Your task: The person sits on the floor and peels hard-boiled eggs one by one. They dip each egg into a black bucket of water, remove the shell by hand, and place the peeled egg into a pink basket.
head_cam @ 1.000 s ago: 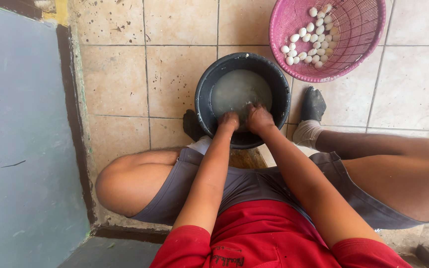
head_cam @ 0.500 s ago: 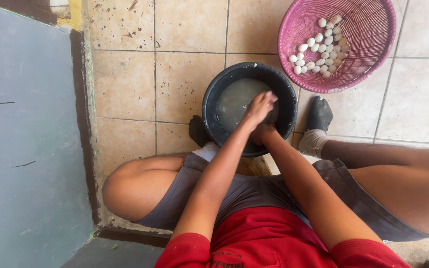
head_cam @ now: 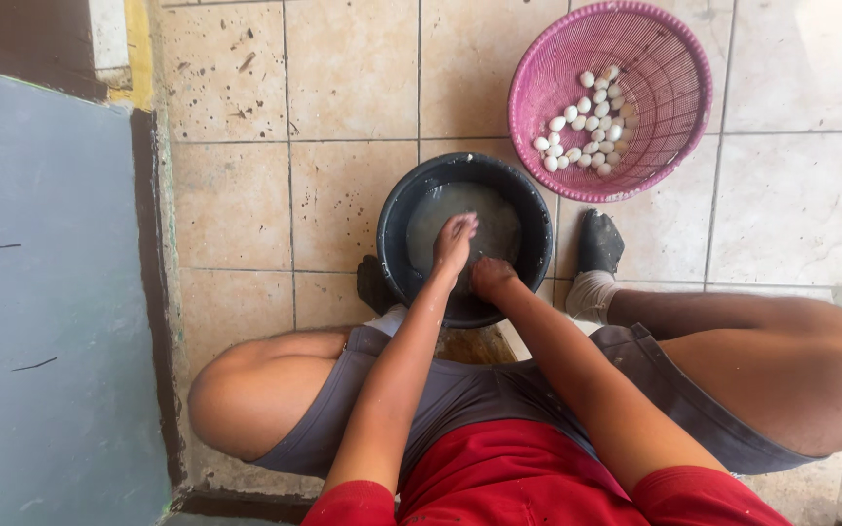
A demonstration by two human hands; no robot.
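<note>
Our left hand (head_cam: 455, 239) reaches over the cloudy water in the black basin (head_cam: 538, 229), fingers loosely together; our right hand (head_cam: 489, 276) dips at the near rim, its grip hidden. We seem mid-wash. The pink basket (head_cam: 669, 73) of white eggs (head_cam: 585, 122) sits just beyond on open tile floor (head_cam: 343, 78).

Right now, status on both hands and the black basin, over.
Left hand reaching into the round black plastic basin of cloudy water; grip unclear. Right hand at its near rim. Pink plastic basket of small white eggs beyond, apart. Nothing blocking.
</note>
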